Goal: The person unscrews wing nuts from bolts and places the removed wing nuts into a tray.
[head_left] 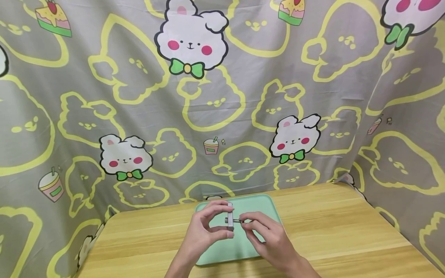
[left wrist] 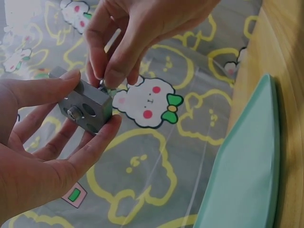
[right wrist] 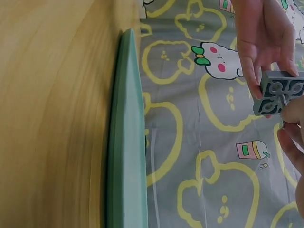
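My left hand [head_left: 203,227] holds a small grey square block [head_left: 230,224] by its edges, between the thumb and fingers, above the tray. In the left wrist view the block [left wrist: 99,100] shows round holes and a screw head [left wrist: 74,112] at its centre. The right wrist view shows its hollow, ribbed back [right wrist: 273,102], with a thin screw shaft [right wrist: 283,99] standing out of the middle. My right hand [head_left: 269,233] pinches the shaft's free end between thumb and fingertips. Whether a smaller piece sits between those fingertips is hidden.
Beneath both hands a mint-green tray [head_left: 259,204] with a raised rim lies on the wooden table [head_left: 323,220]. Behind and to the sides hangs a grey curtain [head_left: 243,116] printed with cartoon bunnies, close to the table's far edge.
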`<state>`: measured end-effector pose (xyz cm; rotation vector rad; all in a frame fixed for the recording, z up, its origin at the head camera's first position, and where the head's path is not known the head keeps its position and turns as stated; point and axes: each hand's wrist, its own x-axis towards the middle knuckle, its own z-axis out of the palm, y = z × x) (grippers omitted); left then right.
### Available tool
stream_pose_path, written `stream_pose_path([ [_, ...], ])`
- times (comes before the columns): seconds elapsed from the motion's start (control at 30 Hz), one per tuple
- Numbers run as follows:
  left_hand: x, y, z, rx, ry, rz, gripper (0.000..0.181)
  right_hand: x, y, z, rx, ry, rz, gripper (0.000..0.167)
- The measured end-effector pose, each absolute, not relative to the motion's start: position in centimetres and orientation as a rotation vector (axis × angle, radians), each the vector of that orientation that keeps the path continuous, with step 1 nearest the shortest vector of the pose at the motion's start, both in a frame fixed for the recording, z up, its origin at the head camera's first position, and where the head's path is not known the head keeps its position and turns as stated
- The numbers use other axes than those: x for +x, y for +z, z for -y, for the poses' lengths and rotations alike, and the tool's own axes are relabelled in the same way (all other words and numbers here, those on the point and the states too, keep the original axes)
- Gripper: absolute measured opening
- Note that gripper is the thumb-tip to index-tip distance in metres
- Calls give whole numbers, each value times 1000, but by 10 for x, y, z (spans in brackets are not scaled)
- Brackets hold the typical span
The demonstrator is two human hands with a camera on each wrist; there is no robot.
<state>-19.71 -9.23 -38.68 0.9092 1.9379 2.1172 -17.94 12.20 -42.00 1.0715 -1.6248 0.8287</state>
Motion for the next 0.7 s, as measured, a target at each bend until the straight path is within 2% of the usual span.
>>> stream_pose_path([
  [0.1,-197,-386,93,907,2114,-1941,52,-179,-421,-121,1055,850,1630,14],
  [0.2,-197,-387,93,915,2113,-1944,50,-179,-423,-122,1022,969,1654,2],
  [0.37,-198,-387,92,949,2111,-1948,48,-174,-422,-126,850,1345,1778,27],
  [0.53,-197,-386,90,943,2083,-1974,48,-171,-419,-131,548,1889,1983,12],
  [0.7,-196,-386,89,933,2048,-2015,47,-173,-416,-135,362,2332,2076,32],
])
